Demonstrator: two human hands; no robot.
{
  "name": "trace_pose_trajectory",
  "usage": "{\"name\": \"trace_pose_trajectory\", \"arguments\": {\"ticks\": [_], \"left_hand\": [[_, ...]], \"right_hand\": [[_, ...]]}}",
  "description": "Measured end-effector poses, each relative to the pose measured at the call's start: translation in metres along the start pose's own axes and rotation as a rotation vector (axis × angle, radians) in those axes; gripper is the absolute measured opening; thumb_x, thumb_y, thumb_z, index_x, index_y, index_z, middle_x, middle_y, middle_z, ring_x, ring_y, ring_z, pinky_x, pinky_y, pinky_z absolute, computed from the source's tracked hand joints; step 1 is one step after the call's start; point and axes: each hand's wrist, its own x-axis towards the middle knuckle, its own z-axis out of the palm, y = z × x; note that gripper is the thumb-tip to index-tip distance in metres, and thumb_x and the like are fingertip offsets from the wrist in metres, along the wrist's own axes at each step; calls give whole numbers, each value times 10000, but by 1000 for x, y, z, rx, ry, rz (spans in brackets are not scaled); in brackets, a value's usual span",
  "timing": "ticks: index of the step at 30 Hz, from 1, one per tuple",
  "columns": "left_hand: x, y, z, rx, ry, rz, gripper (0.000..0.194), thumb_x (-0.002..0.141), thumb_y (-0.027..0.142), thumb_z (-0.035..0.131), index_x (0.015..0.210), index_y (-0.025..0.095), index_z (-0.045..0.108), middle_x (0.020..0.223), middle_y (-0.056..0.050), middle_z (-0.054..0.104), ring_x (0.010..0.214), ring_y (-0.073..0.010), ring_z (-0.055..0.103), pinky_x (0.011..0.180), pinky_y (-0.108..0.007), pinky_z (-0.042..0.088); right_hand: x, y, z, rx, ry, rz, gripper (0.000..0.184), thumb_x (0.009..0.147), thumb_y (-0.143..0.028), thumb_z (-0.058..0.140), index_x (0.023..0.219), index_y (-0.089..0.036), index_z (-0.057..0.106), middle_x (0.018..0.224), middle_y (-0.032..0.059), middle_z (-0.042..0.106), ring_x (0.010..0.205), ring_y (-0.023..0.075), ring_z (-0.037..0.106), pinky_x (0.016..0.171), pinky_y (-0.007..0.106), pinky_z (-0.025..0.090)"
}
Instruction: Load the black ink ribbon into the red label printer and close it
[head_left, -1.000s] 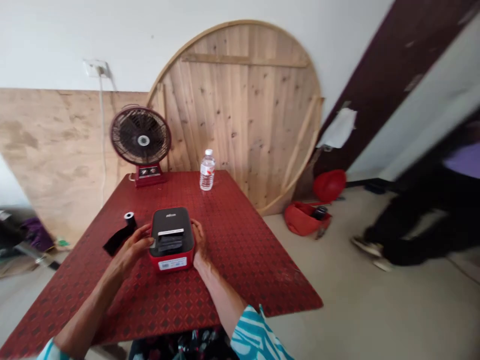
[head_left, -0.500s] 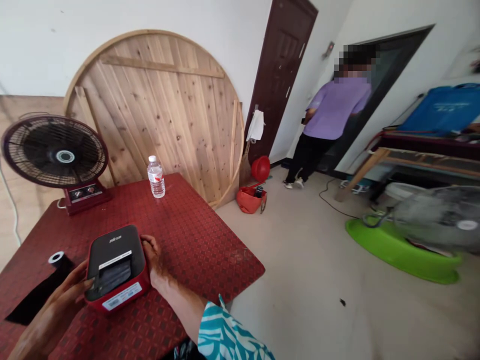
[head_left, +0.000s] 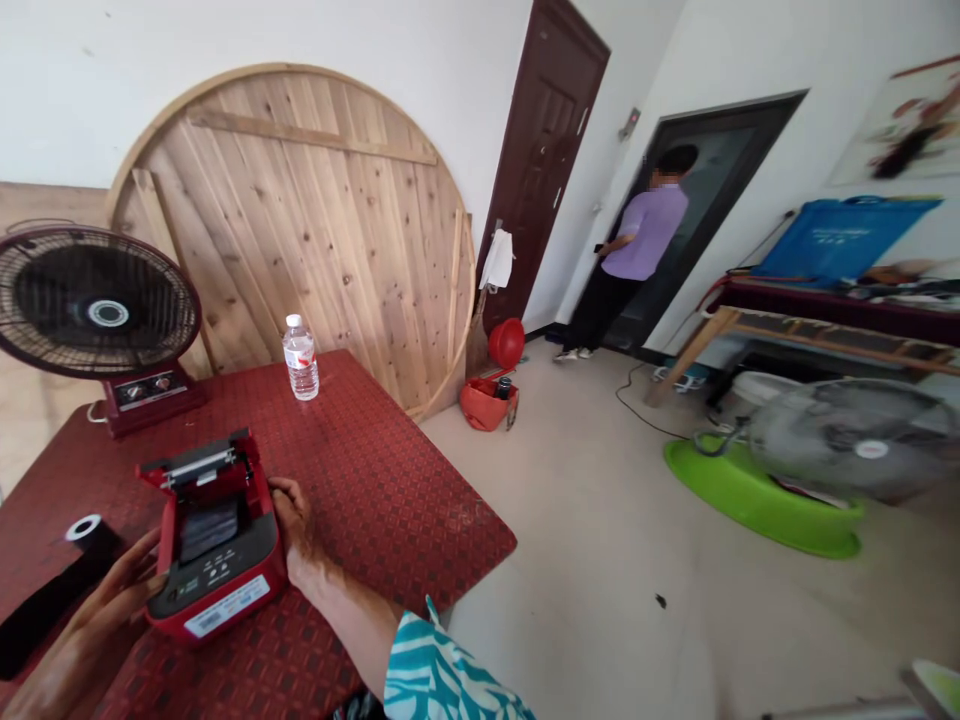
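Observation:
A red and black label printer [head_left: 251, 545] sits on the red patterned table, its lid [head_left: 199, 465] raised at the back. A dark roll [head_left: 210, 525] shows inside the printer. My left hand [head_left: 101, 620] holds the printer's left side, its fingertips partly hidden by the body. My right hand [head_left: 296, 520] grips the right side with curled fingers. Left of the printer, a roll of black strip [head_left: 94, 537] with a white core lies partly unrolled on the table, its strip running behind my left forearm.
A water bottle [head_left: 301, 362] and a desk fan [head_left: 109, 312] stand toward the back of the table [head_left: 390, 480]. A round wooden panel [head_left: 322, 230] leans on the wall. By the far doorway stands a person in a purple shirt [head_left: 649, 230]. A green tub [head_left: 757, 510] is on the floor.
The printer's lid has swung up, exposing the inside. Both hands remain at its sides. The person in purple has moved nearer the doorway, and my view has shifted slightly right.

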Motion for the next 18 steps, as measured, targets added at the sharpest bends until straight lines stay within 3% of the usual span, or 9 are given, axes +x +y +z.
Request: {"name": "trace_pose_trajectory", "arguments": {"ticks": [3, 7, 12, 15, 18], "left_hand": [[-5, 4, 7, 7, 10, 44, 765, 535, 493, 818, 1259, 422, 584, 1302, 65, 625, 1214, -347, 567, 792, -338, 620], [-13, 9, 18, -3, 62, 119, 820, 520, 428, 839, 1284, 263, 593, 1181, -71, 705, 1148, -354, 612, 868, -368, 582], [-16, 27, 20, 232, 187, 361, 678, 549, 506, 831, 1136, 208, 671, 1203, -114, 675, 1207, -320, 563, 975, -351, 489], [-11, 45, 25, 472, 67, 461, 476, 656, 533, 750, 996, 201, 735, 1066, -103, 719, 1046, -291, 638, 932, -338, 491], [4, 60, 37, 789, -107, 515, 276, 786, 409, 631, 960, 231, 753, 1018, -73, 740, 977, -268, 662, 924, -346, 487]], "right_hand": [[2, 0, -1, -12, -10, -14, 235, 796, -367, 577, 963, -251, 695, 883, -11, 710, 849, 193, 634, 743, 296, 491], [3, 1, -5, -9, -32, -21, 263, 797, -394, 581, 977, -237, 690, 873, -11, 711, 842, 185, 633, 738, 280, 476], [5, 3, -10, -6, -54, 2, 315, 795, -439, 600, 1020, -233, 679, 909, -4, 710, 859, 186, 626, 735, 272, 476], [5, 3, -11, 6, -50, 16, 336, 787, -459, 607, 1024, -232, 678, 910, -3, 712, 853, 187, 628, 738, 275, 479], [4, 0, -11, 13, -40, 33, 346, 764, -460, 627, 1012, -226, 682, 881, -3, 711, 843, 194, 630, 730, 280, 482]]}}
